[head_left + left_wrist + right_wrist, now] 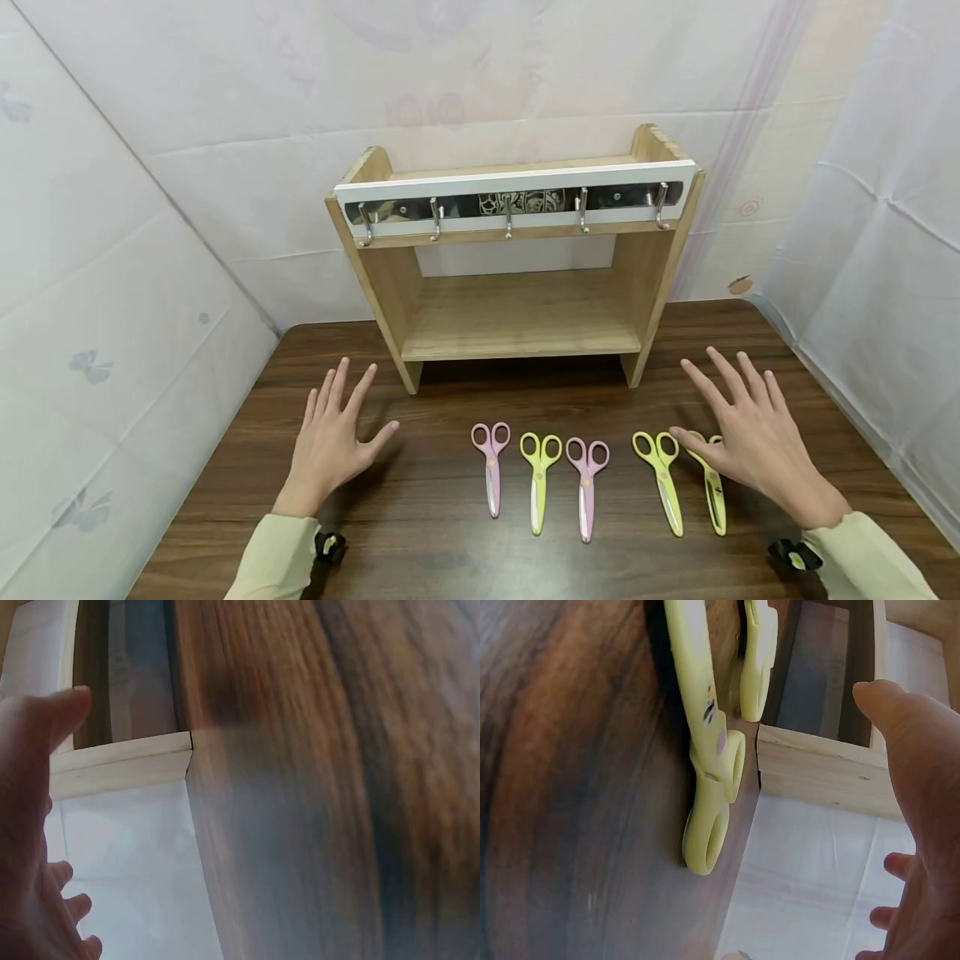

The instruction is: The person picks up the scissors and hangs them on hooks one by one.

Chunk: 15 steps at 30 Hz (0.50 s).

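Note:
A row of scissors lies on the brown wooden table, handles away from me. From the left come pink scissors [492, 475], yellow-green scissors [539, 479], second pink scissors [586, 492], then two more yellow-green pairs, one [664, 483] beside the rightmost scissors [716, 498]. My right hand [753, 437] holds nothing, its fingers spread; in the head view its thumb overlaps the handles of the rightmost pair. The right wrist view shows yellow-green scissors [705, 712] below the thumb. Left of the row, my left hand [326, 446] is spread and holds nothing.
Behind the scissors stands a wooden shelf [525, 312], its side panels on the table. Across its upper front runs a white board [450, 179] with several metal hooks [508, 218]. Pale patterned cloth [247, 108] surrounds the table [420, 542] at the back and sides.

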### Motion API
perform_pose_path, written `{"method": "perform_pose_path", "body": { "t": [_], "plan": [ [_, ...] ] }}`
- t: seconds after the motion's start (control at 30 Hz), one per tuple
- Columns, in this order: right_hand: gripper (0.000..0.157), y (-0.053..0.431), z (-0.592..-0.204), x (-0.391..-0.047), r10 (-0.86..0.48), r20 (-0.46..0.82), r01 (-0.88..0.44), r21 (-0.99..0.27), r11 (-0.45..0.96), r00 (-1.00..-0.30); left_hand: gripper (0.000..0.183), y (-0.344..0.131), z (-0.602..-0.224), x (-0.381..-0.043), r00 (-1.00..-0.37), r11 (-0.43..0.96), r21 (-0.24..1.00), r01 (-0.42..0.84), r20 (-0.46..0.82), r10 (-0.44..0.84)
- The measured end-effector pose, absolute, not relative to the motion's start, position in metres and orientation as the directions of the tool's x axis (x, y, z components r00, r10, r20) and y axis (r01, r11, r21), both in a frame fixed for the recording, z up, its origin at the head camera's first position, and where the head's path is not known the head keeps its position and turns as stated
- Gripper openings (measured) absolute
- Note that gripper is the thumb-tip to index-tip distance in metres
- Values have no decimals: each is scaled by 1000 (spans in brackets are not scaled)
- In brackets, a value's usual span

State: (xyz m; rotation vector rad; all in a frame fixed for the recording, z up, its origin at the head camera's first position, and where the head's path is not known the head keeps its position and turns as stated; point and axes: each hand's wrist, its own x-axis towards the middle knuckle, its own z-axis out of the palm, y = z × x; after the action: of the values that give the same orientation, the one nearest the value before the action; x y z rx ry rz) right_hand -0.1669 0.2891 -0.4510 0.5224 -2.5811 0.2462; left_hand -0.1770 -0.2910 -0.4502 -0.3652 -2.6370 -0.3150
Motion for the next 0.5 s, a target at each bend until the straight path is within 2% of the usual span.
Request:
{"method": "perform_pose_path", "body": {
  "t": [0.13, 0.27, 0.5],
  "plan": [
    [99, 285, -448, -167, -343, 489, -425, -63, 903, -802, 94, -292, -448, -180, -865, 925, 212, 316, 464, 189],
    [99, 283, -442, -165, -373, 457, -446, -59, 893, -808, 93, -288, -441, -191, -882, 885, 332, 326, 443, 159],
    [87, 280, -435, -158, -397, 398, -465, -87, 881, -827, 86, -274, -429, -220, -880, 773, 503, 387, 452, 146]
  ]
}}
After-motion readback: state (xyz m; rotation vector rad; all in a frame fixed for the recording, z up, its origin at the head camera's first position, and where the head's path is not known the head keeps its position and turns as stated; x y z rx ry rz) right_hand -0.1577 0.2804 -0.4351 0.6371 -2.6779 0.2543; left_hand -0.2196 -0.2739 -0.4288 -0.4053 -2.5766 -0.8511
